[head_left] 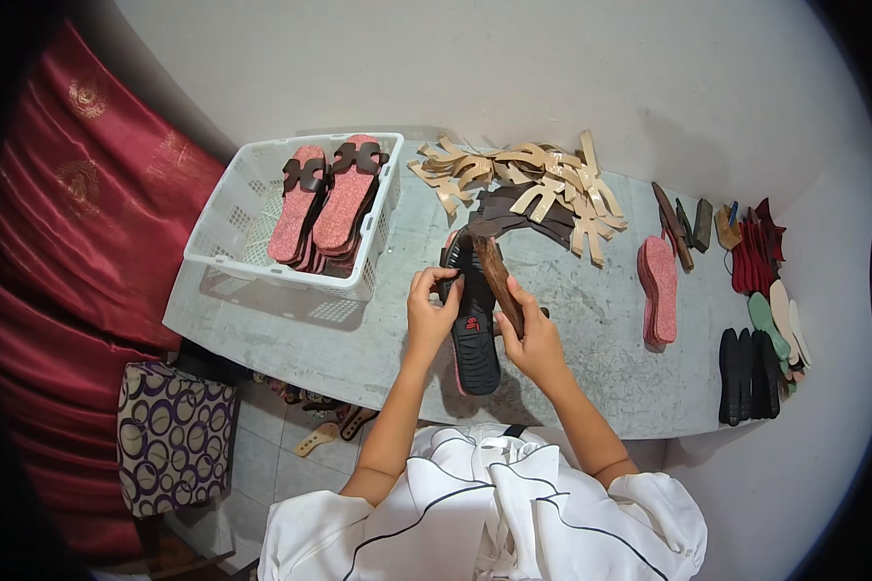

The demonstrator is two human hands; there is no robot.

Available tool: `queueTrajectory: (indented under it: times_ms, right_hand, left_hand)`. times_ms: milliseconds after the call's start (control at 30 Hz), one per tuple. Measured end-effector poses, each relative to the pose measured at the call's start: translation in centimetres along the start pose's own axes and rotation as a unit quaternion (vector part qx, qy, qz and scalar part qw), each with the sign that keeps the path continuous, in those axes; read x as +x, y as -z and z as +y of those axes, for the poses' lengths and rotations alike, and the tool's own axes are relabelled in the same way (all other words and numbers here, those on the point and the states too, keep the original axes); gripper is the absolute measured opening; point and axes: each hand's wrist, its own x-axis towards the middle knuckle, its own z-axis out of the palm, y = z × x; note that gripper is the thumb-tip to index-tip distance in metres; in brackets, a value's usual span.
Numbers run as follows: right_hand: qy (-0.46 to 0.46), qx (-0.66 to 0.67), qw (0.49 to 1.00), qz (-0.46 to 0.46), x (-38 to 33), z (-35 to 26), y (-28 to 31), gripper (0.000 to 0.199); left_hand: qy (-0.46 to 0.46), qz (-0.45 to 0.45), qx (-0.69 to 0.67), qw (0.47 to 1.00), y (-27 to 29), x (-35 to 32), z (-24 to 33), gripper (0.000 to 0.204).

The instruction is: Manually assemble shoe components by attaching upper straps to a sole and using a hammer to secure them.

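- Grey surface (591, 387) against a pale wall (513, 68).
- Sole-up sandal (476, 353) between my hands, lengthwise away from me.
- My left fingers (424, 280) grip its left edge; my right fingers (520, 296) clasp a wooden tool (498, 279) slanting toward its toe.

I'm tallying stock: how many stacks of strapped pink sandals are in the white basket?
2: a left stack and a right stack, side by side in the white basket. Its walls could hide other sandals lower down.
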Motion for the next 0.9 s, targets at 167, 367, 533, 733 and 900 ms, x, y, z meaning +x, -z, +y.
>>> queueTrajectory:
  times_ms: [167, 367, 533, 733, 900]
  right_hand:
    - [-0.015, 0.013, 1.000, 0.000, -0.8, 0.5, -0.3, 0.049]
    - [0.011, 0.024, 0.999, 0.037, -0.6, 0.7, -0.2, 0.051]
    - [0.075, 0.049, 0.993, 0.077, -1.9, 0.9, -0.5, 0.056]
    - [0.166, 0.034, 0.969, 0.180, -4.7, 3.2, -1.8, 0.056]
    - [0.066, -0.001, 0.994, 0.085, -4.7, 2.6, -0.9, 0.053]
  left_hand:
    - [-0.021, -0.036, -0.032, 0.999, -0.1, 0.7, -0.7, 0.022]
    - [-0.027, -0.100, -0.073, 0.992, -0.8, 1.2, -0.8, 0.027]
    - [-0.009, -0.108, -0.058, 0.992, -0.5, 1.4, -0.7, 0.026]
    - [-0.040, -0.098, -0.036, 0.994, -0.6, 1.3, 0.0, 0.026]
    - [-0.027, -0.101, -0.048, 0.993, -0.7, 1.3, -1.0, 0.026]
